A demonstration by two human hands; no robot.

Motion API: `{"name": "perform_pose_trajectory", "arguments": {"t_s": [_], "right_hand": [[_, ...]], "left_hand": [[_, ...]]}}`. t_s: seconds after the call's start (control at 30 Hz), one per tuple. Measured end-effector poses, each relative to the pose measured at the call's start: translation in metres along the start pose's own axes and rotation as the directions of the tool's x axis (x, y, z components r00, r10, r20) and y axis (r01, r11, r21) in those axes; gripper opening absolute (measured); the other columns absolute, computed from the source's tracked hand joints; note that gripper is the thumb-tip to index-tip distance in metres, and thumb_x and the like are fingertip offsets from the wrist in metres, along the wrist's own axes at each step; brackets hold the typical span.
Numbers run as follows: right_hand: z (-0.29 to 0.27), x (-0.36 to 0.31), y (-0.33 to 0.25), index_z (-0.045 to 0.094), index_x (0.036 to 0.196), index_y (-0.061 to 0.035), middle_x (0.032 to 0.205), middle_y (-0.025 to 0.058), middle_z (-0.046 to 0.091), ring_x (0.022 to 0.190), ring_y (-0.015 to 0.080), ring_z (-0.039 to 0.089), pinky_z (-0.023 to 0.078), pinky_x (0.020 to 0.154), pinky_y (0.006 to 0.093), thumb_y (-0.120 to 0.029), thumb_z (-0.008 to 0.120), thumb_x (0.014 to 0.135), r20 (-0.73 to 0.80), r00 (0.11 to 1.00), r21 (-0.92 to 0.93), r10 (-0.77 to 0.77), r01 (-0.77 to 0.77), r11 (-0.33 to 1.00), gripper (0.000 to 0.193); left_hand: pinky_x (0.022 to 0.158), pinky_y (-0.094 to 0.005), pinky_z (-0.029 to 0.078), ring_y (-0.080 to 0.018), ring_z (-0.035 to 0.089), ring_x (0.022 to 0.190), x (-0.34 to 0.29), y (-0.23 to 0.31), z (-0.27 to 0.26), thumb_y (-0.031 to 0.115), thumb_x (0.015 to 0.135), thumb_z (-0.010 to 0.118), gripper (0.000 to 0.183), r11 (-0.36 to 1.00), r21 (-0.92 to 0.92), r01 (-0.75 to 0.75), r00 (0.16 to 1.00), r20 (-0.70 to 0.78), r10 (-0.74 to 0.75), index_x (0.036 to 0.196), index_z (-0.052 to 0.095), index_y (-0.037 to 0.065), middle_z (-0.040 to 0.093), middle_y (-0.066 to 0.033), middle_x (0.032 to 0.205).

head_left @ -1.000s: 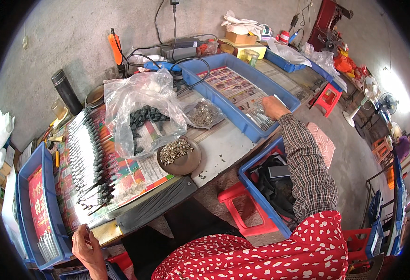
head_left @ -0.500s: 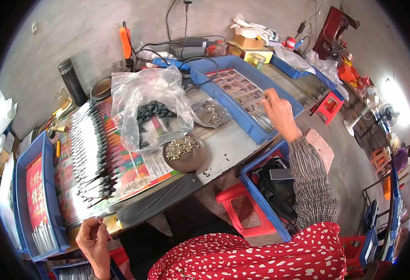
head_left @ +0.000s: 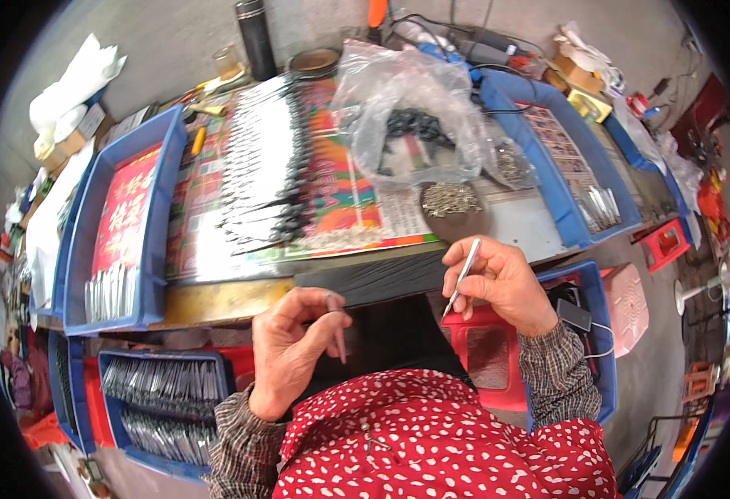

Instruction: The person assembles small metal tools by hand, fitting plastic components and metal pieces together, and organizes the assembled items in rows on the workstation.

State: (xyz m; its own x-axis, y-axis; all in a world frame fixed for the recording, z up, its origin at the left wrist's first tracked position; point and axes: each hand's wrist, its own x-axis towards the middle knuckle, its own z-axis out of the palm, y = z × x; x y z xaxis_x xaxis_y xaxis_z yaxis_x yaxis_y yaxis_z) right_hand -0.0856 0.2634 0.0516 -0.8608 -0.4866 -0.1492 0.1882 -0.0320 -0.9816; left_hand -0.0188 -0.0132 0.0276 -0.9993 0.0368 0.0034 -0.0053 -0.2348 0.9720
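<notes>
Along the near edge of the long grey tabletop [head_left: 531, 220], which bears a long blue plastic tray [head_left: 540, 175] toward its right, the right hand [head_left: 502, 287] grasps a slim silver metal rod [head_left: 464, 271] and the left hand [head_left: 290, 349] pinches a slender pinkish stick [head_left: 339, 337]; fingertip-only holds might let either slip past that edge. Half a second earlier, the right hand is above the tray, the left farther left along the tabletop.

Downward fisheye view, head height

Checked sleeves [head_left: 554, 374] accompany a red, white-flecked garment [head_left: 440, 437].
</notes>
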Motion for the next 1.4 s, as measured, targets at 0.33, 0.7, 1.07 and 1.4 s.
{"name": "perform_pose_trajectory", "arguments": {"t_s": [0.33,0.7,1.07,1.4], "right_hand": [[0.066,0.019,0.036,0.059,0.097,-0.0001,0.085,0.0032,0.061,0.067,0.0071,0.059,0.051,0.059,0.0219,-0.001,0.066,0.09,0.244,0.967,0.044,-0.075,0.067,0.997,0.01],[0.1,0.013,0.055,0.051,0.133,-0.0007,0.095,0.0075,0.068,0.076,0.0084,0.065,0.054,0.064,0.023,0.0,0.067,0.089,0.162,0.964,-0.139,-0.211,0.234,0.962,0.046],[0.104,0.012,0.056,0.051,0.136,-0.0016,0.099,0.0083,0.068,0.081,0.011,0.067,0.056,0.069,0.0247,0.002,0.068,0.087,0.138,0.96,-0.221,-0.245,0.271,0.937,0.051],[0.104,0.013,0.06,0.052,0.136,-0.0027,0.095,0.0063,0.067,0.074,0.0074,0.063,0.053,0.064,0.0229,0.0,0.07,0.086,0.123,0.966,-0.221,-0.225,0.248,0.943,0.053]], "left_hand": [[0.053,-0.0238,0.054,-0.013,0.065,0.067,-0.013,-0.015,-0.004,-0.002,0.087,0.068,0.013,0.989,-0.124,0.084,0.996,-0.017,-0.087,0.098,0.062,-0.005,0.069,-0.0135,0.085],[0.057,-0.0212,0.054,-0.0086,0.062,0.068,-0.014,-0.026,-0.001,-0.003,0.087,0.069,0.01,0.985,-0.168,0.04,0.999,0.01,-0.039,0.095,0.064,-0.004,0.067,-0.0071,0.085],[0.059,-0.0233,0.054,-0.0102,0.062,0.067,-0.014,-0.033,-0.003,-0.002,0.087,0.07,0.007,0.977,-0.213,0.028,0.999,0.03,-0.023,0.092,0.064,-0.004,0.066,-0.0077,0.085],[0.065,-0.025,0.057,-0.0135,0.065,0.074,-0.018,-0.034,-0.006,0.001,0.092,0.065,0.01,0.975,-0.219,0.049,0.998,0.041,-0.041,0.099,0.067,-0.006,0.067,-0.0086,0.089]]}}
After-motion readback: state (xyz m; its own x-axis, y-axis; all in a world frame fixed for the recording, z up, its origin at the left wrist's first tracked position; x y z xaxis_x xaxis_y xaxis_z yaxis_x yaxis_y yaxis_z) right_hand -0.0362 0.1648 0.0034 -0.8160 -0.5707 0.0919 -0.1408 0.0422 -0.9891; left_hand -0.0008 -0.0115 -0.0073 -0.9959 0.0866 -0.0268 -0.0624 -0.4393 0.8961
